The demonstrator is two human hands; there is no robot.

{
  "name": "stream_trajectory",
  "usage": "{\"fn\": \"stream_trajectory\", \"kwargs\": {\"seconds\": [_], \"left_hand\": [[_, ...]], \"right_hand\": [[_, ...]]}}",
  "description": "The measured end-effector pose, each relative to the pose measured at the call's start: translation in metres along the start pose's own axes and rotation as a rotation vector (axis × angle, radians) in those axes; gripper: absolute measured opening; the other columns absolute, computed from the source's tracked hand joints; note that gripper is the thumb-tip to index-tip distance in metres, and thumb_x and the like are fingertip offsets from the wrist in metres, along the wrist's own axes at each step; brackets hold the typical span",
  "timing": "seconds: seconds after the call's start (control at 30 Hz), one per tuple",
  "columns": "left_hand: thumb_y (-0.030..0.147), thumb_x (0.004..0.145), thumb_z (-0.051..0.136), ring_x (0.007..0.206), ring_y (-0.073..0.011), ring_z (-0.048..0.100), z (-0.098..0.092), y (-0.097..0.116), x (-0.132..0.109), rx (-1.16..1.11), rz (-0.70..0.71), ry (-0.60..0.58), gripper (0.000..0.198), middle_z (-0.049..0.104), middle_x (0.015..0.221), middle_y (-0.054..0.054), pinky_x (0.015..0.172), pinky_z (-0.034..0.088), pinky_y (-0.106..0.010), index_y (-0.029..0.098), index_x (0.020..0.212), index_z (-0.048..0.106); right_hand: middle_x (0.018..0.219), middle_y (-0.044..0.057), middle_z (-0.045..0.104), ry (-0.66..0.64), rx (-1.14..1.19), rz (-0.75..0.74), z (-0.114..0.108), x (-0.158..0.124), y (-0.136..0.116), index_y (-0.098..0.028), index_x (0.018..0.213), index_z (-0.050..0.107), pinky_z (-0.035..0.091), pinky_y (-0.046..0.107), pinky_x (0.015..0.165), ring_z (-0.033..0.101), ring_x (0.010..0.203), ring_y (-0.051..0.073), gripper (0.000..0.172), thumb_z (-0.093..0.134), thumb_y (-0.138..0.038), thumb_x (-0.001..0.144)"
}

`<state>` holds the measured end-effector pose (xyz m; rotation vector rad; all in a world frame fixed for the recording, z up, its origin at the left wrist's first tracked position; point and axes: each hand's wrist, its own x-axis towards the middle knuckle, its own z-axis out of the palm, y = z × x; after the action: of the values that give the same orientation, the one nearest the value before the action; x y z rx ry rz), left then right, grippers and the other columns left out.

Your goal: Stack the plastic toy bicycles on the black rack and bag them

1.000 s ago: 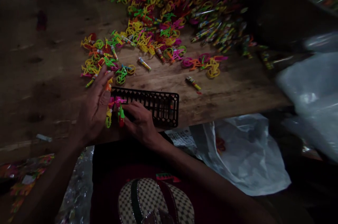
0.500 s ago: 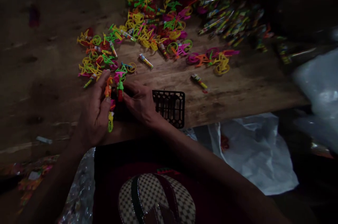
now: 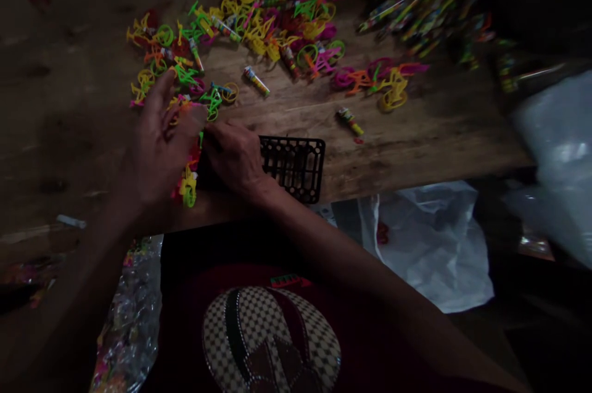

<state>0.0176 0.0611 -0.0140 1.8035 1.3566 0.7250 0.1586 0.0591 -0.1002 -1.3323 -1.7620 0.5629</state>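
Observation:
My left hand (image 3: 157, 143), smeared by motion, hovers over the rack's left end with its fingers stretched up and thumb apart; I see nothing held in it. My right hand (image 3: 238, 155) rests over a black plastic rack (image 3: 319, 165) with its fingers curled in. Whatever those fingers hold is hidden; a sliver of green plastic shows beside them. A small yellow and green plastic toy (image 3: 189, 189) stands at the rack's left end, below my left hand. Just beyond my hands lies a green toy bicycle piece (image 3: 213, 102).
Bright toy bicycles (image 3: 250, 16) in yellow, green, pink and orange are heaped at the back of the wooden table (image 3: 439, 134). Printed candy-like tubes (image 3: 411, 10) pile at the back right; single tubes (image 3: 256, 81) lie nearer. White plastic bags (image 3: 430, 251) hang past the front edge.
My left hand has let go of the orange toy and lifted up and away. My right hand's fingers have curled in more over the rack. The view has shifted slightly.

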Motion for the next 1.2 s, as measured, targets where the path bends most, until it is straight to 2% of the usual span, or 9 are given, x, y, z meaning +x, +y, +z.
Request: {"fn": "stream_trajectory", "kwargs": {"seconds": [0.07, 0.17, 0.33, 0.47, 0.67, 0.8, 0.9, 1.0, 1.2], "left_hand": [[0.042, 0.096, 0.061, 0.143, -0.0292, 0.050, 0.002, 0.002, 0.011, 0.060, 0.013, 0.028, 0.059, 0.051, 0.157, -0.009, 0.122, 0.043, -0.043, 0.018, 0.146, 0.044], [0.019, 0.089, 0.055, 0.135, -0.0276, 0.058, 0.006, 0.004, 0.020, 0.209, 0.012, 0.043, 0.054, 0.061, 0.146, -0.012, 0.120, 0.044, -0.046, 0.012, 0.143, 0.050], [0.016, 0.089, 0.046, 0.140, -0.0262, 0.054, 0.008, 0.004, 0.014, 0.234, -0.010, 0.057, 0.058, 0.058, 0.149, -0.015, 0.122, 0.042, -0.048, 0.010, 0.146, 0.046], [0.017, 0.090, 0.045, 0.141, -0.0252, 0.054, 0.006, 0.006, 0.004, 0.239, -0.021, 0.084, 0.057, 0.058, 0.149, -0.016, 0.122, 0.043, -0.044, 0.009, 0.147, 0.046], [0.020, 0.093, 0.045, 0.143, -0.0244, 0.053, 0.002, 0.002, -0.012, 0.261, -0.084, 0.222, 0.056, 0.055, 0.153, -0.013, 0.120, 0.046, -0.045, 0.016, 0.148, 0.047], [0.023, 0.094, 0.045, 0.144, -0.0239, 0.052, 0.002, -0.002, -0.014, 0.251, -0.122, 0.227, 0.058, 0.054, 0.154, -0.012, 0.120, 0.046, -0.044, 0.016, 0.152, 0.043], [0.022, 0.094, 0.044, 0.143, -0.0238, 0.053, 0.002, -0.004, -0.013, 0.231, -0.122, 0.213, 0.059, 0.054, 0.154, -0.013, 0.120, 0.046, -0.044, 0.016, 0.152, 0.042], [0.021, 0.093, 0.046, 0.142, -0.0260, 0.053, 0.003, -0.008, -0.013, 0.210, -0.114, 0.230, 0.060, 0.053, 0.155, -0.013, 0.120, 0.046, -0.047, 0.017, 0.153, 0.042], [0.021, 0.092, 0.049, 0.144, -0.0296, 0.050, 0.007, -0.014, -0.009, 0.181, -0.059, 0.277, 0.060, 0.052, 0.155, -0.012, 0.124, 0.039, -0.053, 0.021, 0.152, 0.044]], "right_hand": [[0.081, 0.005, 0.069, -0.022, -0.040, -0.013, 0.000, 0.002, -0.003, -0.021, 0.080, 0.068, 0.046, 0.031, 0.077, 0.059, 0.082, 0.020, 0.021, 0.058, -0.024, 0.098], [0.083, 0.006, 0.071, -0.092, -0.079, -0.008, -0.006, 0.004, -0.008, -0.019, 0.085, 0.071, 0.046, 0.030, 0.076, 0.061, 0.081, 0.020, 0.016, 0.058, -0.016, 0.095], [0.102, 0.008, 0.077, -0.148, 0.017, -0.089, -0.040, 0.007, 0.002, -0.018, 0.109, 0.073, 0.050, 0.030, 0.084, 0.068, 0.094, 0.021, 0.024, 0.054, -0.013, 0.095], [0.096, 0.010, 0.075, -0.082, -0.173, -0.058, -0.062, 0.045, 0.021, -0.016, 0.098, 0.075, 0.048, 0.030, 0.076, 0.067, 0.085, 0.021, 0.026, 0.050, -0.019, 0.099], [0.108, 0.014, 0.076, -0.243, -0.460, 0.095, -0.034, 0.134, 0.005, -0.014, 0.110, 0.074, 0.046, 0.031, 0.072, 0.069, 0.090, 0.024, 0.029, 0.052, -0.029, 0.099], [0.116, 0.021, 0.075, -0.361, -0.543, 0.267, -0.015, 0.161, -0.014, -0.012, 0.109, 0.077, 0.051, 0.035, 0.076, 0.072, 0.100, 0.032, 0.028, 0.055, -0.025, 0.097], [0.105, 0.023, 0.076, -0.350, -0.571, 0.304, -0.016, 0.164, -0.009, -0.012, 0.101, 0.078, 0.052, 0.037, 0.076, 0.072, 0.099, 0.034, 0.024, 0.057, -0.020, 0.094], [0.097, 0.020, 0.077, -0.261, -0.508, 0.187, -0.029, 0.155, 0.007, -0.013, 0.100, 0.077, 0.051, 0.035, 0.075, 0.071, 0.090, 0.030, 0.023, 0.056, -0.020, 0.094], [0.091, 0.006, 0.076, -0.099, -0.084, 0.058, -0.060, 0.100, 0.027, -0.017, 0.096, 0.074, 0.051, 0.033, 0.078, 0.067, 0.081, 0.020, 0.014, 0.064, -0.021, 0.087]]}}
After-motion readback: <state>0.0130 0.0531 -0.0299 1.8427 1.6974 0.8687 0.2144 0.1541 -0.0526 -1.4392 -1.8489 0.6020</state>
